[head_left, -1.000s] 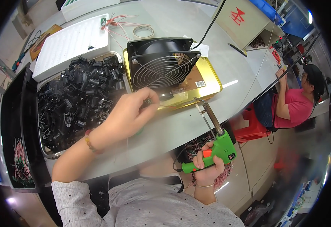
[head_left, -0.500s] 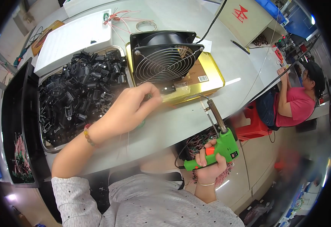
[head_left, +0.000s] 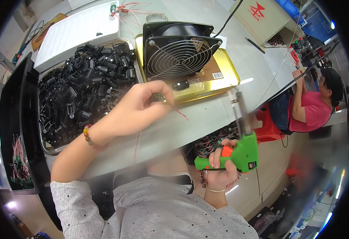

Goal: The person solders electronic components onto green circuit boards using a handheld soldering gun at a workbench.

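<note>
My left hand (head_left: pixel 136 109) is closed in a pinch on a small green circuit board (head_left: pixel 157 97), partly hidden by the fingers. Thin red wires (head_left: pixel 181 114) stick out past its fingertips, and pale wires hang below the palm. At the table's front edge, my right hand (head_left: pixel 221 175) grips a green soldering gun (head_left: pixel 247 153) by its handle, fingers near the orange trigger. The gun's metal tip points up and is blurred. Just beyond my left hand, a small black plastic part (head_left: pixel 180 85) lies on a gold tin box (head_left: pixel 227 75).
A black fan (head_left: pixel 178 59) with a wire guard stands on the tin. Left of it, a metal tray (head_left: pixel 49 150) holds many black plastic holders. A black bin (head_left: pixel 27 159) contains wired boards. A person (head_left: pixel 310 105) in pink sits at the right.
The soldering gun has moved away from the tin, slightly right, and its tip has tilted more upright. My left hand has turned slightly, bringing the board and red wires into view.
</note>
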Available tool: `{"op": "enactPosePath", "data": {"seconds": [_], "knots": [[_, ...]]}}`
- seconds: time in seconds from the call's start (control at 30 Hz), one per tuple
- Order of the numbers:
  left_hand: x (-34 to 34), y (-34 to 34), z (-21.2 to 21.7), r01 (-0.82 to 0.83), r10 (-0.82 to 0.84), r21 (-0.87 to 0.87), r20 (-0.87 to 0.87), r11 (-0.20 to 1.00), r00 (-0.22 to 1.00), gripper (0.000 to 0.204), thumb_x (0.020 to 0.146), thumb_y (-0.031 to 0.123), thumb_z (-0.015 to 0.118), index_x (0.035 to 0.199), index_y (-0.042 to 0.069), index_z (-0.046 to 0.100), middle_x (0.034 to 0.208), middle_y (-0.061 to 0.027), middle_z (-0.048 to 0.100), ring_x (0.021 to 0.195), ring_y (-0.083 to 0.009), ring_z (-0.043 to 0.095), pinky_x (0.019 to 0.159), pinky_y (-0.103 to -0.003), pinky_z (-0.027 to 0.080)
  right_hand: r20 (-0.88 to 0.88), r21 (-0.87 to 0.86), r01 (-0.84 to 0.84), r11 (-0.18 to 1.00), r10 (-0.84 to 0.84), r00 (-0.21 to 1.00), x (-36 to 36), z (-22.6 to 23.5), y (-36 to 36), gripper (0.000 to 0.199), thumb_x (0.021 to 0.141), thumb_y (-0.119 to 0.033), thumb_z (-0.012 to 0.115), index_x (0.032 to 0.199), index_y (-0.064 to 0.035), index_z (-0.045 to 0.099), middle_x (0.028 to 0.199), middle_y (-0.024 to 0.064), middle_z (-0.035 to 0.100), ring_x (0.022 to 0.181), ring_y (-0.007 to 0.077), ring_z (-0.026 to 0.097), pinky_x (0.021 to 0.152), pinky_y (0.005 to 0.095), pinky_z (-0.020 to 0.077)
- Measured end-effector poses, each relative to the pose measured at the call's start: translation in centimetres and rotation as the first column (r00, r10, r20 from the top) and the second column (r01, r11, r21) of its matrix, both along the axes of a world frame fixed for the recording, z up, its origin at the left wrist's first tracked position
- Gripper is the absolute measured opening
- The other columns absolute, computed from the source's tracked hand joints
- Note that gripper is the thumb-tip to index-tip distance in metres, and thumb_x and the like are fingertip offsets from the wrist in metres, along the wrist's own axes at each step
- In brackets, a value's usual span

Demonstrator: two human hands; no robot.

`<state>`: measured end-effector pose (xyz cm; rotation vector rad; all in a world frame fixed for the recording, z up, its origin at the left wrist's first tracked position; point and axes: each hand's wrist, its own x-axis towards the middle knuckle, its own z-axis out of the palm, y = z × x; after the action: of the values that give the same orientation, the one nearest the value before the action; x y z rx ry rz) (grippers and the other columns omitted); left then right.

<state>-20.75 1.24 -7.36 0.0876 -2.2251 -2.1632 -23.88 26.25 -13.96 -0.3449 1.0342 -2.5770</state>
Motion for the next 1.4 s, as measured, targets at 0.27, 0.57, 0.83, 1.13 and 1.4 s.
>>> {"op": "enactPosePath", "data": {"seconds": [0.27, 0.57, 0.83, 1.13, 1.4], "knots": [[1.4, 2.2, 0.5, 0.134, -0.131, 0.056, -0.053, 0.989, 0.990, 0.007, 0.077, 0.005, 0.048, 0.083, 0.001, 0.049, 0.074, 0.0042, 0.045, 0.062, 0.0004, 0.036, 0.051, -0.015, 0.030, -0.313, 0.344, 0.397, 0.851, -0.294, 0.903, 1.1, 3.9, -4.1, 0.053, 0.064, 0.006, 0.058, 0.110, -0.0075, 0.035, 0.090, 0.0079, 0.046, 0.075, 0.0136, 0.045, 0.062, 0.0236, 0.0423], [2.5, 4.3, 1.5, 0.176, -0.182, 0.203, 0.012, 0.963, 0.983, 0.006, 0.081, 0.006, 0.048, 0.085, 0.002, 0.049, 0.069, 0.0057, 0.044, 0.058, 0.0010, 0.035, 0.049, -0.015, 0.030, -0.373, 0.280, 0.262, 0.924, -0.147, 0.916, 2.4, 4.5, -4.4, 0.050, 0.065, 0.008, 0.055, 0.107, -0.0080, 0.035, 0.084, 0.0048, 0.047, 0.079, 0.0141, 0.044, 0.075, 0.0294, 0.0387], [2.7, 4.9, 0.7, 0.203, -0.212, 0.233, 0.012, 0.951, 0.977, 0.007, 0.081, 0.006, 0.048, 0.086, 0.000, 0.049, 0.074, 0.0026, 0.048, 0.062, 0.0001, 0.041, 0.053, -0.014, 0.034, -0.275, 0.344, 0.331, 0.879, -0.243, 0.930, 2.8, 4.5, -4.1, 0.046, 0.070, 0.004, 0.057, 0.108, -0.0076, 0.034, 0.078, 0.0052, 0.048, 0.075, 0.0146, 0.045, 0.073, 0.0292, 0.0391], [2.8, 5.1, 0.4, 0.149, -0.149, 0.013, -0.030, 0.989, 0.988, 0.008, 0.080, 0.007, 0.049, 0.084, 0.000, 0.049, 0.069, 0.0016, 0.049, 0.058, -0.0023, 0.043, 0.049, -0.018, 0.036, -0.249, 0.356, 0.299, 0.885, -0.219, 0.943, 3.0, 4.5, -3.9, 0.038, 0.074, 0.002, 0.056, 0.103, -0.0089, 0.034, 0.078, 0.0052, 0.047, 0.074, 0.0134, 0.045, 0.073, 0.0260, 0.0388], [2.7, 4.8, 0.2, 0.122, -0.209, -0.422, -0.165, 0.898, 0.964, 0.013, 0.076, 0.012, 0.052, 0.072, 0.000, 0.054, 0.056, -0.0094, 0.051, 0.044, -0.0175, 0.047, 0.042, -0.027, 0.036, -0.296, 0.387, 0.350, 0.853, -0.245, 0.923, 2.6, 4.3, -3.9, 0.035, 0.075, 0.002, 0.056, 0.100, -0.0093, 0.035, 0.078, 0.0043, 0.046, 0.074, 0.0129, 0.042, 0.073, 0.0270, 0.0369]]}}
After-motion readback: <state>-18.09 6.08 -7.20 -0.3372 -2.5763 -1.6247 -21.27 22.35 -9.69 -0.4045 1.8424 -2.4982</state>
